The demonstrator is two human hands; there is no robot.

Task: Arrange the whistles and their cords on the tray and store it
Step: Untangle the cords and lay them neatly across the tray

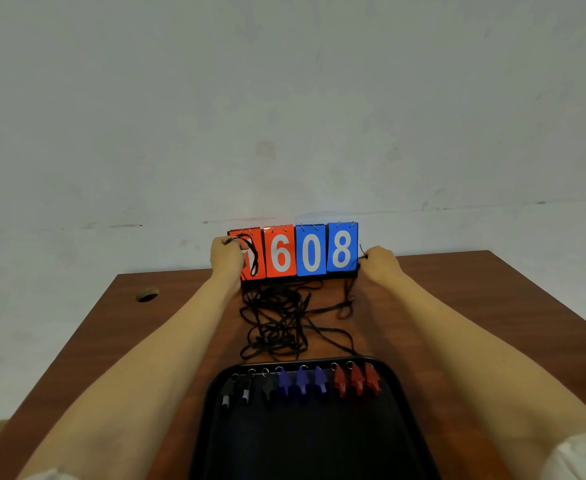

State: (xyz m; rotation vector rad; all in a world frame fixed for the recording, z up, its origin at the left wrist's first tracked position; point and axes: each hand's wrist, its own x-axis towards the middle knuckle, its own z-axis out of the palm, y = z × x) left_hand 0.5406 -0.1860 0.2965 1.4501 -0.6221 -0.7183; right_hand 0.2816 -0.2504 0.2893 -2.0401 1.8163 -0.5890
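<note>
- Table (457, 306): lower frame, carrying tray (302, 445) at bottom centre.
- Cords (277, 323): tangled mid-frame, between tray and scoreboard (295, 251).
- Left hand (227, 256) and right hand (379, 261) each grip a cord beside the scoreboard; pulling could tighten the tangle.
- Whistles (302, 381): rowed along tray's top edge; taut cords could drag them.

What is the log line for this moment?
whistles: row on tray; cords: tangled on table; left hand: grips cord loop; right hand: grips cord end

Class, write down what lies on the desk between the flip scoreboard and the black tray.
A tangle of black cords lies on the desk between scoreboard and tray, as the head view shows.
</note>
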